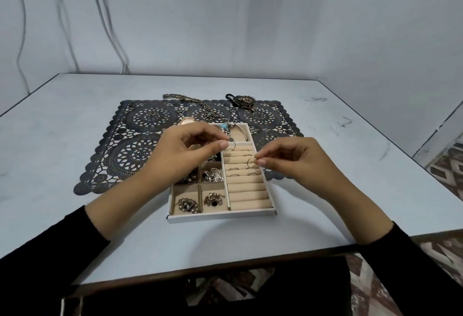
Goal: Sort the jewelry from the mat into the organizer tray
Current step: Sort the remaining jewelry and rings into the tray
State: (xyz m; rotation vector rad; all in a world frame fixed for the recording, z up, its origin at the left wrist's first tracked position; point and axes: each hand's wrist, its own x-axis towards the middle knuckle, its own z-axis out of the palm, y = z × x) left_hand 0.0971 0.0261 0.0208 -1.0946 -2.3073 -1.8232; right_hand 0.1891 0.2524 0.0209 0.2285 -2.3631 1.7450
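A white organizer tray (220, 216) with beige lining sits on the table, its far part on a dark lace mat (130, 145). My left hand (185, 150) hovers over the tray and pinches a thin hoop earring (231, 146). Over the ring rolls (250, 190), my right hand (290, 159) pinches a second hoop earring (251, 163). Several rings sit in the rolls. Brooches (188, 205) and other pieces fill the small compartments. On the mat lie a chain necklace (190, 101), two rings (153, 113), a rose-gold watch (188, 121) and a dark round ornament (244, 101).
The pale table (325, 210) ends in a front edge close to me and a right edge beside a patterned floor (448, 165). A plain wall with hanging cables (110, 27) stands behind the table.
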